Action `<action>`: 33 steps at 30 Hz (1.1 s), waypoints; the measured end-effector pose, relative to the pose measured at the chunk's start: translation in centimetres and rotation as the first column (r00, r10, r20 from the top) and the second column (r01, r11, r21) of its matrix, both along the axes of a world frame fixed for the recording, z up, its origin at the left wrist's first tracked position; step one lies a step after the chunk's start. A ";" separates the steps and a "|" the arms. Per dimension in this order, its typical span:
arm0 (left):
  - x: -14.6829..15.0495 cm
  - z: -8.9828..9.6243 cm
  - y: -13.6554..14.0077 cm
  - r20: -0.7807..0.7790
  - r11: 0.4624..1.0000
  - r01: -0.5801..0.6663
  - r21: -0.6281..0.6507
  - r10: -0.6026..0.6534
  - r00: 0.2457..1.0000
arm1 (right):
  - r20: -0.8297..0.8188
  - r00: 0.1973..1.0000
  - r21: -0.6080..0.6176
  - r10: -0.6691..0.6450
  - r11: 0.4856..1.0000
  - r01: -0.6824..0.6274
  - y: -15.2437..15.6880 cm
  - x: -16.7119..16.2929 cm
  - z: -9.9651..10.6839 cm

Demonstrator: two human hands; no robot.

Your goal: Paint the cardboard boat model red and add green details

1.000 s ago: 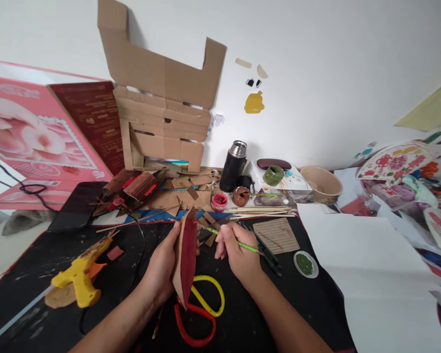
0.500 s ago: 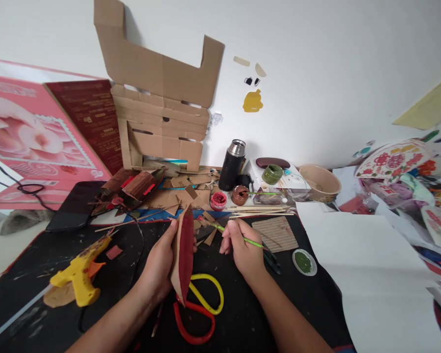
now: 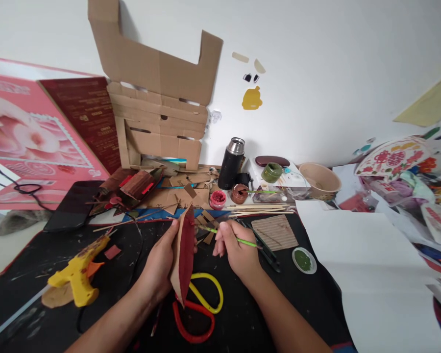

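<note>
My left hand (image 3: 164, 255) grips a folded cardboard piece (image 3: 185, 260), long and pointed at both ends, with one face painted dark red and bare brown card along its left side. Between the thumb and fingers of my right hand (image 3: 235, 245) is a paintbrush (image 3: 247, 242) with a green handle. Its tip points left and reaches the upper part of the red face, seemingly touching it. Scissors (image 3: 206, 294) with one yellow and one red handle lie below the cardboard piece, their blades hidden. Behind the hands stands a jar of red paint (image 3: 218, 198).
A yellow glue gun (image 3: 77, 274) lies on the left. At the back are a brown paint jar (image 3: 239, 193), a black flask (image 3: 232, 162), a green paint jar (image 3: 272, 172) and a bowl (image 3: 319, 180). A lid with green paint (image 3: 304, 260) and corrugated card (image 3: 275, 231) sit at right.
My right hand has moved slightly left, bringing the brush tip from a short distance away to the red face. My left hand keeps the cardboard piece nearly still. The view has shifted slightly.
</note>
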State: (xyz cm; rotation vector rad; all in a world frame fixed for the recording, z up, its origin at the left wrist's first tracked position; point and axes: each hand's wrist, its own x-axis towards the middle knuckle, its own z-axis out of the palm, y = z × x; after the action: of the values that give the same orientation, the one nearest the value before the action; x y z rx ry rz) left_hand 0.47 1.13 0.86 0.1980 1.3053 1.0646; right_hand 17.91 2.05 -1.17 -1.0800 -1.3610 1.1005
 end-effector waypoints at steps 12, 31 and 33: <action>-0.1 0.4 0.2 0.032 0.999 -0.028 -0.015 0.028 0.999 | -0.096 0.994 -0.094 0.051 0.994 -0.060 -0.1 -0.2 0.0; 0.0 0.6 -0.2 0.193 0.994 0.094 -0.062 -0.080 0.978 | -0.134 0.982 -0.035 -0.135 0.991 0.132 0.8 0.0 0.6; 0.0 0.6 -0.2 0.183 0.994 0.097 -0.058 -0.085 0.979 | -0.141 0.980 -0.040 -0.138 0.990 0.133 0.8 0.0 0.7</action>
State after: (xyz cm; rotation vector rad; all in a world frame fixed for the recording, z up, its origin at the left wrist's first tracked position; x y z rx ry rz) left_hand 0.49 0.88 1.50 0.1077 1.1552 0.9374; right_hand 17.90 2.86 -0.48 -1.0785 -1.1441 1.0802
